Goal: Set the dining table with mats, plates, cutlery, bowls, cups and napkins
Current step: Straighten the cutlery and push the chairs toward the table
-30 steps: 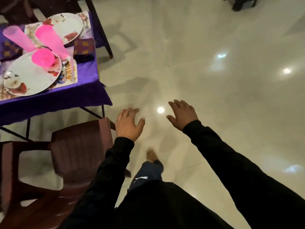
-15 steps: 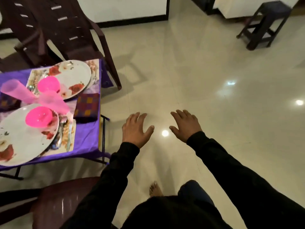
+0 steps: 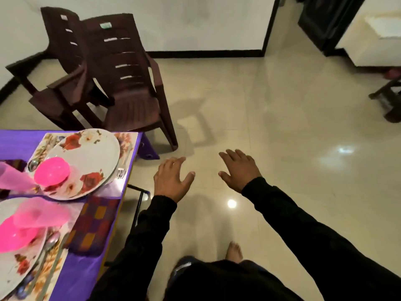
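Two floral plates (image 3: 86,164) with pink bowls (image 3: 52,173) on mats, perhaps cutlery beside, checked napkin (image 3: 93,227) between.

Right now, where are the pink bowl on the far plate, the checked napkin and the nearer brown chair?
pink bowl (image 3: 52,173): head view, its rounded side.
checked napkin (image 3: 93,224): head view, middle of the cloth.
brown chair (image 3: 132,109): head view, its seat.

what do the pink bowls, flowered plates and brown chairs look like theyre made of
Pink bowl: probably plastic, since it is glossy and light glows through it. Flowered plate: smooth white with a printed flower pattern, so melamine or glazed ceramic; the picture cannot tell which. Brown chairs: moulded plastic by the look, one-piece slatted backs with a dull sheen, nested together.
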